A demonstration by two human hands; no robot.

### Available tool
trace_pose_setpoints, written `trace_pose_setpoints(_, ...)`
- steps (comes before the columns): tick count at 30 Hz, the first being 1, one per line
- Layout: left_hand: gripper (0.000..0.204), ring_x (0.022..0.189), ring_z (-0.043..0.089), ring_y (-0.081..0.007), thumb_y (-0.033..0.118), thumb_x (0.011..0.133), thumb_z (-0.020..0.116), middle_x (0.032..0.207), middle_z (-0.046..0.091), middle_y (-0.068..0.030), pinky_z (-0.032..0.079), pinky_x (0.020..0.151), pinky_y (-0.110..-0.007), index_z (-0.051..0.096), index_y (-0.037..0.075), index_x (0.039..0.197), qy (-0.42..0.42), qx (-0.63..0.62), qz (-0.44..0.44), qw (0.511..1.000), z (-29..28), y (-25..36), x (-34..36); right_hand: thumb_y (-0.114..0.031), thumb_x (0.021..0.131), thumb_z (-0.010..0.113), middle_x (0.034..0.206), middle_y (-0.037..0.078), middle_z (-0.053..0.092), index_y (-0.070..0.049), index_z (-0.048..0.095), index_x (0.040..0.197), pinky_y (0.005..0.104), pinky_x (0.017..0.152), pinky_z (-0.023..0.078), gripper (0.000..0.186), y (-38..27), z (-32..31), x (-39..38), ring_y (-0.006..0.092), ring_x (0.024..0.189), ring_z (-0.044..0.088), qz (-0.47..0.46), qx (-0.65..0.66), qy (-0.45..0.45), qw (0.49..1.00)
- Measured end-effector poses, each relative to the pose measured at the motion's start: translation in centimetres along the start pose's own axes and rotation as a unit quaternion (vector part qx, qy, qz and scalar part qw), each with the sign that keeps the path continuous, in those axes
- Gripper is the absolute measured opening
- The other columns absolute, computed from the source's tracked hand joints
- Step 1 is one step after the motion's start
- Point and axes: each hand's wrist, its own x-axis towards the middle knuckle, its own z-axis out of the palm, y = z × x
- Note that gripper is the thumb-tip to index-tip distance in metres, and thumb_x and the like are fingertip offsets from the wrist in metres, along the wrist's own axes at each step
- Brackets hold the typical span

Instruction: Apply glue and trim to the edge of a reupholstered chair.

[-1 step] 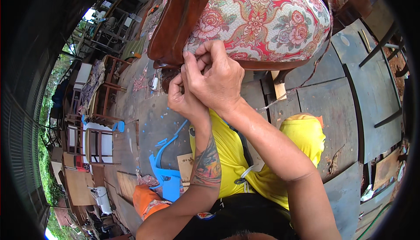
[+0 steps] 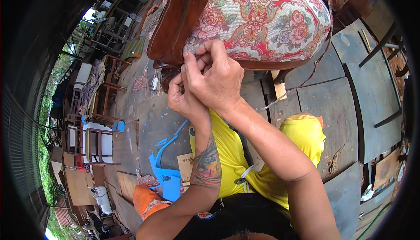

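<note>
Both hands pressed together at lower edge of floral cushion [image 2: 262,17], beside brown wooden frame [image 2: 179,21]. Right hand [image 2: 216,80] curled narrow, pinching fabric edge; left hand [image 2: 181,98] closed just under it, touching. Grey plank floor [image 2: 323,104] below.

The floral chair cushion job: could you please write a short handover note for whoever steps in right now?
Left hand: fingers pinched at the cushion's lower edge, beside the dark wooden chair frame.
Right hand: over the left, fingers curled on the same spot.
Floral cushion: sits in the frame, fabric stretched over it.
What the fingers grip is hidden.
Done: fabric covers the visible top.
Left: likely this lower edge, judging by the hands.
</note>
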Motion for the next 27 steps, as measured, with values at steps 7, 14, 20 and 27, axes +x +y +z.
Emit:
trace_pose_setpoints(7, 0.031, 0.072, 0.063, -0.0114, 0.024, 0.1, 0.075, 0.081, 0.074, -0.0063, 0.052, 0.067, -0.028, 0.073, -0.005, 0.089, -0.01, -0.005, 0.01, 1.0, 0.1, 0.3, 0.1, -0.01, 0.09, 0.078, 0.065, 0.005, 0.068, -0.003, 0.062, 0.095, 0.0288, 0.05, 0.051, 0.018, 0.6, 0.2, -0.3, 0.0112, 0.052, 0.065, -0.037, 0.026, 0.004, 0.999)
trace_pose_setpoints(14, 0.032, 0.073, 0.061, -0.009, 0.025, 0.1, 0.075, 0.08, 0.073, -0.0053, 0.051, 0.066, -0.026, 0.073, -0.005, 0.088, -0.032, -0.03, -0.009, 0.999, -0.1, 0.9, 0.0, -0.004, 0.093, 0.07, 0.069, 0.008, 0.072, 0.002, 0.072, 0.107, 0.0262, 0.056, 0.053, 0.015, 0.4, 0.8, -1.6, 0.008, 0.058, 0.067, 0.064, 0.225, -0.004, 0.972)
trace_pose_setpoints(20, 0.031, 0.075, 0.06, -0.0073, 0.025, 0.1, 0.075, 0.082, 0.072, -0.0033, 0.051, 0.067, -0.025, 0.073, -0.004, 0.09, -0.032, -0.011, 0.009, 0.999, -0.1, 1.0, 0.0, -0.004, 0.099, 0.067, 0.075, 0.002, 0.07, 0.006, 0.072, 0.116, 0.0211, 0.06, 0.05, 0.02, -0.1, 0.7, -2.1, 0.0017, 0.067, 0.061, 0.17, 0.322, -0.038, 0.93)
trace_pose_setpoints(27, 0.026, 0.07, 0.059, -0.0065, 0.02, 0.099, 0.077, 0.079, 0.073, -0.0035, 0.048, 0.063, -0.024, 0.075, -0.004, 0.089, -0.011, -0.015, -0.019, 1.0, 0.2, 0.8, 0.2, -0.004, 0.099, 0.065, 0.076, 0.003, 0.071, 0.006, 0.07, 0.109, 0.0217, 0.058, 0.049, 0.015, 0.2, -0.3, -0.9, 0.002, 0.063, 0.06, 0.177, 0.326, -0.021, 0.928)
